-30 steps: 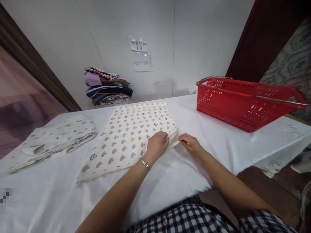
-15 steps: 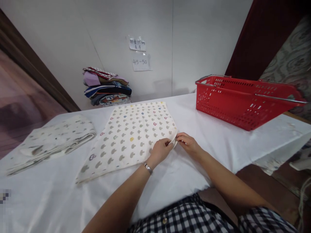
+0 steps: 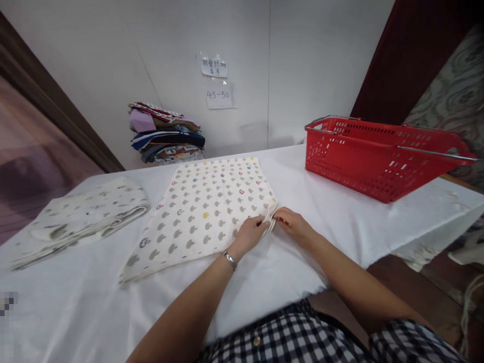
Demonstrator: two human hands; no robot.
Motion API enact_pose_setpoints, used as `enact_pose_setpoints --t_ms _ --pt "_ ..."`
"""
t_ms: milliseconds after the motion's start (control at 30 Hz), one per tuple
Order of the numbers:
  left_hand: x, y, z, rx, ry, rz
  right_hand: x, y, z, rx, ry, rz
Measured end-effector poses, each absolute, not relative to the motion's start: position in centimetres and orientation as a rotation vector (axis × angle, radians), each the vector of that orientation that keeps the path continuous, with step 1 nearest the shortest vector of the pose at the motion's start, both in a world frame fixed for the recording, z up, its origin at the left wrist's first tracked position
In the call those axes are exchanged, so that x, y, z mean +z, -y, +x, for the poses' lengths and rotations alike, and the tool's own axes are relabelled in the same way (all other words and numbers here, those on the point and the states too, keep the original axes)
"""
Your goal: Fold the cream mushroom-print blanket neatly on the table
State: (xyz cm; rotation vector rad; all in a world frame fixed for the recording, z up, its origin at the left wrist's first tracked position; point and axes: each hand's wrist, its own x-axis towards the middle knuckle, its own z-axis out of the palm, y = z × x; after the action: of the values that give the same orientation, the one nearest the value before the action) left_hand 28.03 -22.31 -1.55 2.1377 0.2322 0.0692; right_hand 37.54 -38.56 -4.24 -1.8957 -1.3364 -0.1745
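A white cloth [image 3: 204, 212] printed with grey mushroom shapes and a few coloured ones lies folded in layers on the white-covered table. My left hand [image 3: 250, 233], with a silver bracelet at the wrist, grips the cloth's near right corner between thumb and fingers. Close beside it, my right hand [image 3: 293, 224] pinches the edge of the same corner, its fingertips pressed together. The layers bunch slightly between the two hands. Part of the corner is hidden behind the fingers.
Another folded white cloth [image 3: 94, 212] with small prints lies at the left. A stack of folded fabrics [image 3: 168, 133] stands at the back by the wall. At the right sits a red basket [image 3: 351, 164] with metal handles. Paper signs [image 3: 220, 96] hang on the wall.
Both hands stay at the same corner. The left fingers have shifted slightly on the cloth, and its layered edge shows more between the hands.
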Motion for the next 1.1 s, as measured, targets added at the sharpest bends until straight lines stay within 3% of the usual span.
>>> enact_pose_setpoints --t_ms 500,1100 --pt "-0.8 21.8 27.4 0.322 -0.161 2.409 -4.2 38.7 37.5 -0.199 1.301 -1.89" --pt "-0.9 21.2 27.9 0.153 -0.182 2.232 -4.7 38.5 37.7 -0.268 1.328 -1.921"
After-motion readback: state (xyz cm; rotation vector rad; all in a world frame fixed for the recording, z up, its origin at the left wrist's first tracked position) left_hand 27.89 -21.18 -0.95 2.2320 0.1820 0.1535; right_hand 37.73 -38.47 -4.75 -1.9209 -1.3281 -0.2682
